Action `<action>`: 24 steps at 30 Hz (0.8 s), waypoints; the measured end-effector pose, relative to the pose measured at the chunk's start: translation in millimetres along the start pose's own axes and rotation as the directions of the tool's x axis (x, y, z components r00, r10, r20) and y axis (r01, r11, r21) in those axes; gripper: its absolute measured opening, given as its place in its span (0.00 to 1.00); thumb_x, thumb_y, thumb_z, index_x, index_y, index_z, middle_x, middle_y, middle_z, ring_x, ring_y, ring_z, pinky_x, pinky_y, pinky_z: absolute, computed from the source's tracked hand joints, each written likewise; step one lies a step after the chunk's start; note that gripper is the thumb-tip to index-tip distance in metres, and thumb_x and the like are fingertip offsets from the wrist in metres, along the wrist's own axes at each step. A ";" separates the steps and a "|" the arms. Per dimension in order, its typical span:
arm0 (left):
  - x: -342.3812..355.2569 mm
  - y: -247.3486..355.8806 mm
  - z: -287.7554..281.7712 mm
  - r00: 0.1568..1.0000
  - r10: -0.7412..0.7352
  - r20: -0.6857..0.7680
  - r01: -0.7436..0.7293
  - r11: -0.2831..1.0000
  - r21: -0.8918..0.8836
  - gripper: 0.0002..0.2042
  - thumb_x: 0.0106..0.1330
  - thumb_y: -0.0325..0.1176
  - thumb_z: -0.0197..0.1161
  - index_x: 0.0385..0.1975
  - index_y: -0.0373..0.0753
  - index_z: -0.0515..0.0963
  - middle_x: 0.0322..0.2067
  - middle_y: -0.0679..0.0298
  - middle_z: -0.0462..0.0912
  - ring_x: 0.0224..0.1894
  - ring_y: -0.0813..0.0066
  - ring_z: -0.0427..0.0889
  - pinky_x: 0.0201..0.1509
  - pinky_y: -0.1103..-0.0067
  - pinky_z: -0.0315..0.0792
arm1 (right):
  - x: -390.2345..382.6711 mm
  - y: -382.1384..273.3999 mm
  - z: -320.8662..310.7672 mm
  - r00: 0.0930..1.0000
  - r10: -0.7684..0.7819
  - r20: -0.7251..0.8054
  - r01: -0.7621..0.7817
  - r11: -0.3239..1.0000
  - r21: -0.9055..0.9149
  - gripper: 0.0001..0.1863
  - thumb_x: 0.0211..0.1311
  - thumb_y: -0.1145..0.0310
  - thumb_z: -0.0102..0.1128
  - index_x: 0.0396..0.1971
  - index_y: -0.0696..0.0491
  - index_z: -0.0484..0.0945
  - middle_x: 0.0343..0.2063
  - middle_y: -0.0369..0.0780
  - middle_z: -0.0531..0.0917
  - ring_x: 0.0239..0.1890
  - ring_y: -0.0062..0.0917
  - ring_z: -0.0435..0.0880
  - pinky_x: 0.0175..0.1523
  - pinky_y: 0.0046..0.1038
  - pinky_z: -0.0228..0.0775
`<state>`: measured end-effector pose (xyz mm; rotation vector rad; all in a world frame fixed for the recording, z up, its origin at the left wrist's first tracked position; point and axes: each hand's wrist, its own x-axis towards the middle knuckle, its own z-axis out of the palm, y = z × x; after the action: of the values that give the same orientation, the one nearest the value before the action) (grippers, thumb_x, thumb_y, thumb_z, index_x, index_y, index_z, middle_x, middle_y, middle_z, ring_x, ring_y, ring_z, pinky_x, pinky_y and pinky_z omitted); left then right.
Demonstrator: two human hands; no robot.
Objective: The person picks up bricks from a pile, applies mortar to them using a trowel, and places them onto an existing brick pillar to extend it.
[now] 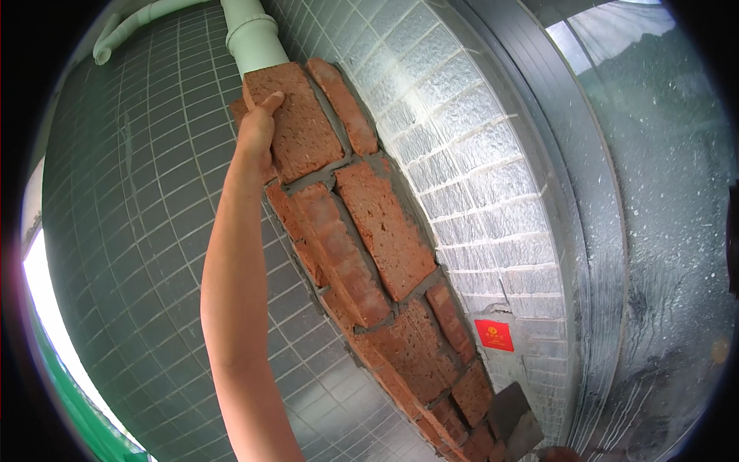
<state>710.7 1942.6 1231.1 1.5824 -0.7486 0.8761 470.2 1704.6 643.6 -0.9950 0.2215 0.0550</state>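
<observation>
High on a narrow stack of bricks, my left hand [260,132] grips the top red brick [302,119]. Its thumb lies on the front face, and the other fingers are mostly hidden at the left side. That brick sits on a grey mortar joint, beside a slimmer upright brick [344,108]. A flat trowel [510,416], its blade smeared with grey mortar, is at the lower right, in front of the lower bricks. At the bottom edge only a brownish sliver of my right hand [559,454] shows by the trowel; its fingers are cut off, and it appears closed on the handle.
The brick column [389,231] runs down the corner between a dark tiled wall [146,177] and a silvery tiled wall [462,154]. A pale pipe [254,38] goes into its top. A red sticker [494,336] is on the right wall, near a splashed window [662,231].
</observation>
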 end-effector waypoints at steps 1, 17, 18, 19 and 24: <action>-1.0 -0.5 -2.6 1.000 0.003 -0.002 -0.003 1.000 -0.015 0.28 0.67 0.45 0.57 0.59 0.28 0.66 0.52 0.47 0.77 0.52 0.56 0.79 0.55 0.64 0.74 | 12.2 -9.3 -26.8 0.978 -0.018 0.207 0.053 0.985 -0.165 0.29 0.67 0.47 0.56 0.58 0.53 0.74 0.21 0.31 0.74 0.20 0.15 0.68 0.25 0.24 0.60; 19.4 -11.4 -20.5 0.998 -0.036 -0.046 0.036 0.999 0.001 0.32 0.63 0.43 0.63 0.59 0.23 0.65 0.51 0.45 0.77 0.51 0.56 0.79 0.55 0.67 0.74 | 2.3 -426.7 265.5 -0.182 -0.693 0.697 0.212 -0.720 -0.661 0.15 0.59 0.63 0.61 0.44 0.53 0.78 0.30 0.44 0.83 0.32 0.37 0.84 0.39 0.38 0.76; 20.3 -15.1 -21.7 0.998 -0.040 -0.048 0.041 0.999 0.006 0.32 0.63 0.43 0.63 0.59 0.23 0.65 0.51 0.45 0.77 0.51 0.56 0.79 0.55 0.67 0.74 | 0.9 -435.4 288.4 -0.113 -0.712 0.693 0.156 -0.702 -0.695 0.20 0.58 0.63 0.61 0.49 0.52 0.77 0.34 0.46 0.83 0.37 0.39 0.84 0.43 0.39 0.76; 20.0 -16.3 -21.1 0.999 -0.029 -0.044 0.029 1.000 0.002 0.32 0.63 0.43 0.63 0.58 0.22 0.65 0.51 0.45 0.77 0.51 0.56 0.79 0.55 0.67 0.74 | -2.1 -442.2 306.9 -0.047 -0.729 0.683 0.094 -0.684 -0.724 0.24 0.57 0.63 0.62 0.55 0.51 0.76 0.39 0.49 0.84 0.42 0.41 0.84 0.47 0.40 0.76; 32.0 -21.7 -26.1 0.998 0.000 -0.059 0.001 1.000 0.017 0.35 0.61 0.44 0.65 0.59 0.21 0.63 0.52 0.44 0.75 0.51 0.56 0.79 0.55 0.67 0.74 | 0.6 -469.9 342.4 -0.014 -0.653 0.758 0.011 -0.758 -0.653 0.24 0.52 0.65 0.65 0.52 0.48 0.79 0.37 0.47 0.85 0.41 0.41 0.84 0.46 0.40 0.76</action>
<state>741.8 1971.8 1249.8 1.5647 -0.7007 0.9272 594.5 1734.8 1210.8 -2.5893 -0.3251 -2.1021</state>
